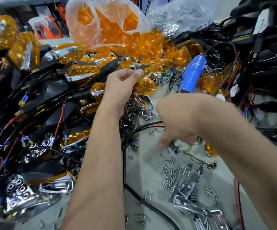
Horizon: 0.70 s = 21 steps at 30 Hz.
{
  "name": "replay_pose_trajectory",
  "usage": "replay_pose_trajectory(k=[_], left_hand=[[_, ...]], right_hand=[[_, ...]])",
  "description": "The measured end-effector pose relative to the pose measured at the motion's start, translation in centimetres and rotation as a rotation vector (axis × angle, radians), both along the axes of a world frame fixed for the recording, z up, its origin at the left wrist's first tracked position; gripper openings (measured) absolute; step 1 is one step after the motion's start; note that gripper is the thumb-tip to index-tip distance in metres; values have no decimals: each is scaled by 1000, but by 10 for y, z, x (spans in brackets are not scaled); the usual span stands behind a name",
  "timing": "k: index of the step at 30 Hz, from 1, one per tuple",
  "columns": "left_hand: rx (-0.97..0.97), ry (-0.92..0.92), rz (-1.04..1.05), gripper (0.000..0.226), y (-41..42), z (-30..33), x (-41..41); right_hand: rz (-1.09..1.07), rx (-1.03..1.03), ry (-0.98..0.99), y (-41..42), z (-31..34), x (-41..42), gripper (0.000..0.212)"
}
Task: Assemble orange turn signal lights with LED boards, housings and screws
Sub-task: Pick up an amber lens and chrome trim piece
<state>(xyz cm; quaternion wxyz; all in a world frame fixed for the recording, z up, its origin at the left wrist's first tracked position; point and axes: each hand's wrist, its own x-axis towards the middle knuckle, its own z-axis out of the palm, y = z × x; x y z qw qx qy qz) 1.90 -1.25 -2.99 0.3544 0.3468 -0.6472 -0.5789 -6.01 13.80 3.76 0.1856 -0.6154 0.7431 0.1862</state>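
The left hand (121, 87) grips an orange lens (145, 87) up beside the blue screwdriver (190, 75), long axis pointing right toward it. Below the screwdriver, the blurred right hand (180, 123) reaches down, fingers loosely curled; whether it pinches anything I cannot tell. It is nearer the loose screws (170, 173).

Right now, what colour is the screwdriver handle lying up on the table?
Blue. The electric screwdriver shows clearly in the head view.

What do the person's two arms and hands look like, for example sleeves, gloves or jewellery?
Both forearms are bare up to the frame edge; no sleeve shows. The left hand and the right hand wear no gloves. No watch, bracelet or ring shows. The right hand's fingers are blurred, so small details there cannot be told.
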Motion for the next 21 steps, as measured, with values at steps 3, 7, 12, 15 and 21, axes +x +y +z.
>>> replay_pose_trajectory(k=[3,7,12,15,21], left_hand=[[61,32,-28,18,1,-2,0],[97,40,-77,10,3,-1,0],[131,82,-56,16,4,-1,0],[202,114,-54,19,5,1,-1],[272,162,-108,32,5,1,-2]], right_hand=[[114,-5,146,-4,-6,18,56],[92,47,83,-7,-10,4,41],[-51,-51,-462,2,7,-46,24],[-111,-501,-835,-1,7,-78,10],[-327,-918,-1383,-21,-20,-96,40]])
